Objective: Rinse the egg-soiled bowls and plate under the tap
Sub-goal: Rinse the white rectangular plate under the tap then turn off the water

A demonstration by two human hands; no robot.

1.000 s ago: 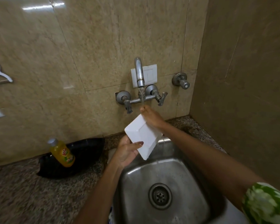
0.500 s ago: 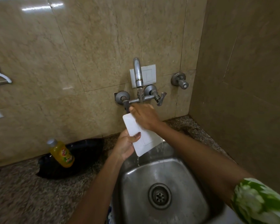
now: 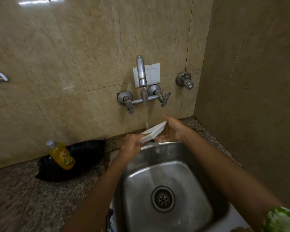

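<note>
I judge rinsing midway; my left hand (image 3: 132, 145) and right hand (image 3: 175, 131) both grip the white dish (image 3: 153, 132) under the tap (image 3: 141, 72); no other dishes show.

White square plate (image 3: 153, 132), nearly flat, under the tap's (image 3: 141, 72) stream
</note>
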